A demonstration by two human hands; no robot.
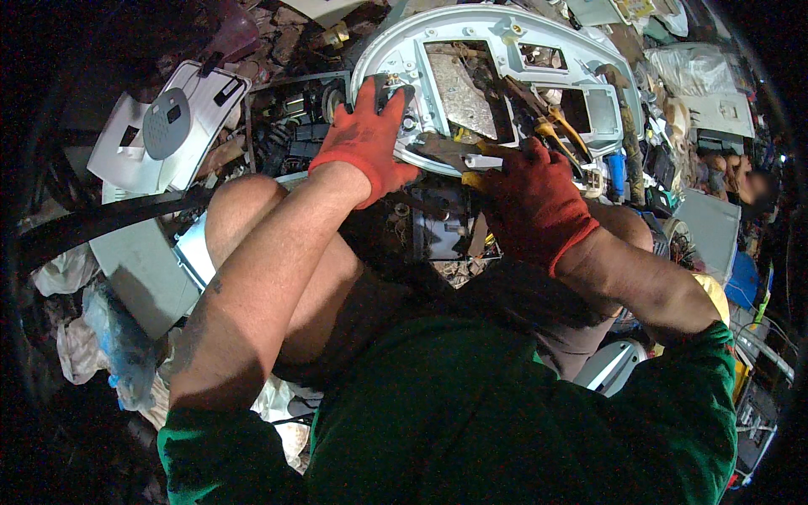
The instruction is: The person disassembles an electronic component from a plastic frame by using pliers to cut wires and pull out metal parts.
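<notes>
A white plastic housing panel (387, 50) with a rounded rim and several cut-outs lies across the far middle. My left hand (364, 139), in a red glove with dark fingertips, rests on its left edge with the fingers spread. My right hand (543, 198), also gloved in red, is closed around a tool with a dark, flat, blade-like end (450, 153) and a bit of yellow near the grip. Its exact kind is hidden by the glove. That blade end lies over the panel's near rim. Pliers with orange-yellow handles (562, 128) lie on the panel, just beyond my right hand.
A hammer-like tool with a worn handle (628, 147) leans at the panel's right side. A white casing (126, 160) with a grey oval piece (167, 124) lies at left. An open metal frame with parts (295, 126) sits beside the panel. Another person (749, 181) is at far right.
</notes>
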